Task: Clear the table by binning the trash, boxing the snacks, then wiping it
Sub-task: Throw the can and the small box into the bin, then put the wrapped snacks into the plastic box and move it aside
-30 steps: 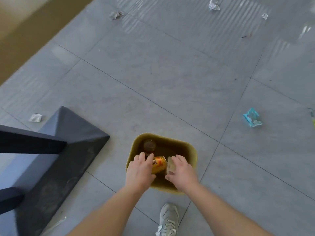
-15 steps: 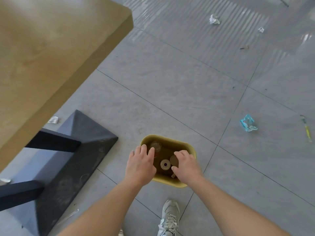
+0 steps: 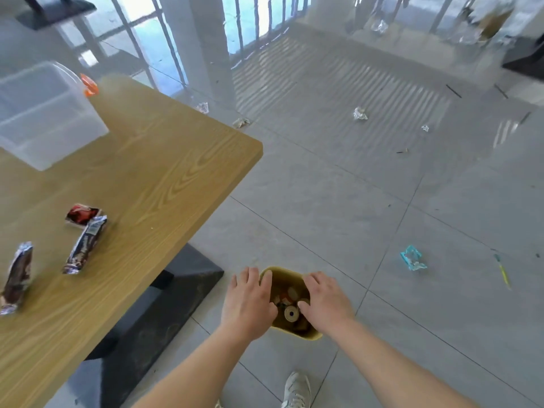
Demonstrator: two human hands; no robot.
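I am looking down at a small olive bin (image 3: 312, 337) sitting upright on the grey floor, mouth facing up, just right of the table (image 3: 164, 178) base. A can (image 3: 291, 313) is lying inside, its end facing up at me. My left hand (image 3: 248, 301) is hovering palm-down over the bin's left rim, fingers spread and empty. My right hand (image 3: 325, 303) is doing likewise over the right rim, fingers loosely apart. Three snack packets (image 3: 85, 245) are lying on the table, lengthwise away from me, near a clear box (image 3: 44, 116).
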